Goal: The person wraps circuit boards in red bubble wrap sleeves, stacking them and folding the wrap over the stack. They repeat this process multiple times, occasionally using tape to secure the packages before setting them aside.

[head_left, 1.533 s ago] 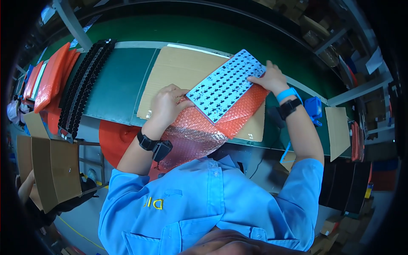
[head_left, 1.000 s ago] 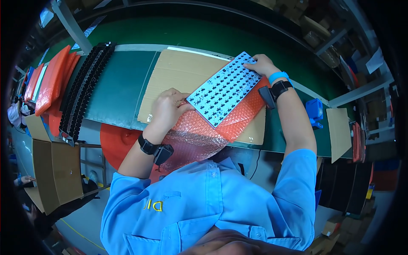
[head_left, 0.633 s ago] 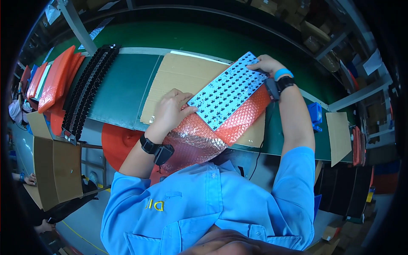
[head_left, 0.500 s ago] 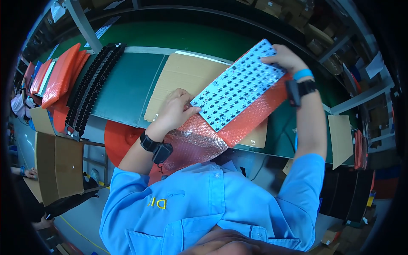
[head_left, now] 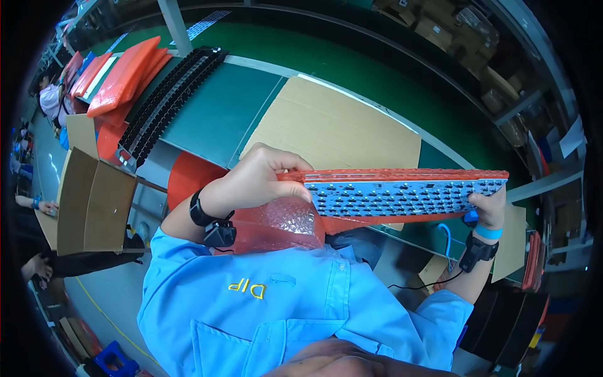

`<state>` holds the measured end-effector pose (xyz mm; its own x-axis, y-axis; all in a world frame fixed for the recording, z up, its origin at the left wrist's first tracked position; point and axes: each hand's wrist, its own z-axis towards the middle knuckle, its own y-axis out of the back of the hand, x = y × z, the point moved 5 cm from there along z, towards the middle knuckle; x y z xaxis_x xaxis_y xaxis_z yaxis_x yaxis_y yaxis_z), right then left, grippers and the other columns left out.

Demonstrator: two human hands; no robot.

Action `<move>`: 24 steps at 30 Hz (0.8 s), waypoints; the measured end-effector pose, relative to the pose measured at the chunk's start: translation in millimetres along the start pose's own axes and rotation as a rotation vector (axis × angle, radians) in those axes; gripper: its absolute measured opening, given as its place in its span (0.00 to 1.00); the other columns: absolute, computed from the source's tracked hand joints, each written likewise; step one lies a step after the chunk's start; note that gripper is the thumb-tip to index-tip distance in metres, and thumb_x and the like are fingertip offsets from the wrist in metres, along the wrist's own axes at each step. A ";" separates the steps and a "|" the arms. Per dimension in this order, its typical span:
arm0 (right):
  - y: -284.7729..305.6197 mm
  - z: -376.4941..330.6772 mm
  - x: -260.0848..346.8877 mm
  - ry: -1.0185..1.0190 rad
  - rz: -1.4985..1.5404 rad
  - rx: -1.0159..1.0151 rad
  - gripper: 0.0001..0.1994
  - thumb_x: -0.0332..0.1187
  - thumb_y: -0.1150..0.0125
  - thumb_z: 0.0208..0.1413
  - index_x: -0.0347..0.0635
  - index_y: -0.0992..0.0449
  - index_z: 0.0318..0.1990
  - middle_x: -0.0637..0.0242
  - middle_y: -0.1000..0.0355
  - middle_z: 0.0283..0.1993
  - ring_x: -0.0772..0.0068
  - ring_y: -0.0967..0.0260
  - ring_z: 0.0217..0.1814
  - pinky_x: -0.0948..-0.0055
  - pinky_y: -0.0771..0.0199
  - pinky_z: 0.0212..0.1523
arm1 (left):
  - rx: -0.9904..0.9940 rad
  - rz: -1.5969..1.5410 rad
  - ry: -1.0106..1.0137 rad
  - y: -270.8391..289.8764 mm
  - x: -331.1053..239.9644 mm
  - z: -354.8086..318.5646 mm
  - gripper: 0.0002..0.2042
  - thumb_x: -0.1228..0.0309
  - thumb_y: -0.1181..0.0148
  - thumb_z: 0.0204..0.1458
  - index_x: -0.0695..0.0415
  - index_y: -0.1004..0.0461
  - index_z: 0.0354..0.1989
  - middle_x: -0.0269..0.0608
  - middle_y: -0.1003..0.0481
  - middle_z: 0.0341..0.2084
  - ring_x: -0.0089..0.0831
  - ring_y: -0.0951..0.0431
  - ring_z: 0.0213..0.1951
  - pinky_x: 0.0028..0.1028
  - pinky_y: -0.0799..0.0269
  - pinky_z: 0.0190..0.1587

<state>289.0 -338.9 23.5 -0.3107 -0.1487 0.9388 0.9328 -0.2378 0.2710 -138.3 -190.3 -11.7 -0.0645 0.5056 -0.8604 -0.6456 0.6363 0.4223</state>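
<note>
A light-blue keyboard circuit board with rows of small black parts is held tilted up on its long edge in front of my chest. Red bubble wrap lies along its back and upper edge. My left hand pinches the left end of board and wrap, thumb in front. At the other end my right hand is closed on the board with its thumb on the face; its other fingers are mostly hidden behind. A loose bubble wrap flap hangs below my left hand.
A flat cardboard sheet lies on the green bench. Left of it are black slotted racks and stacked red bubble-wrap packs. An open carton stands lower left, near another person's hand.
The board and wrap have come off the cardboard toward me, turned level and tipped up steeply. My right hand has come down and nearer; the left now grips the board's end.
</note>
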 end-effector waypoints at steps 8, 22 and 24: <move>-1.2 2.9 -5.5 -0.011 0.046 0.022 0.30 0.30 0.19 0.36 0.35 0.25 0.50 0.59 0.21 0.46 0.66 0.22 0.46 0.67 0.24 0.50 | 0.047 0.073 0.054 -2.1 7.9 -5.9 0.17 0.62 0.27 0.46 0.64 0.18 0.37 0.48 0.19 0.26 0.29 0.20 0.26 0.26 0.28 0.31; -9.8 7.0 -2.7 0.039 0.081 0.035 0.26 0.31 0.19 0.35 0.34 0.23 0.45 0.57 0.22 0.43 0.66 0.23 0.43 0.69 0.24 0.46 | 0.070 -0.044 -0.093 -2.9 9.8 -10.9 0.19 0.63 0.23 0.40 0.64 0.17 0.37 0.43 0.18 0.26 0.26 0.19 0.27 0.24 0.27 0.30; -11.1 2.9 -11.4 0.129 0.111 0.102 0.25 0.31 0.18 0.35 0.34 0.22 0.42 0.59 0.23 0.40 0.69 0.26 0.39 0.71 0.26 0.41 | 0.085 -0.016 -0.121 -2.7 5.8 -10.7 0.19 0.63 0.24 0.40 0.64 0.17 0.37 0.43 0.19 0.26 0.27 0.19 0.27 0.24 0.27 0.30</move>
<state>282.7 -331.7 10.4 -0.2195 -0.2917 0.9310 0.9743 -0.1160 0.1933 -145.0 -195.3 -20.9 0.0409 0.5584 -0.8286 -0.5786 0.6893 0.4360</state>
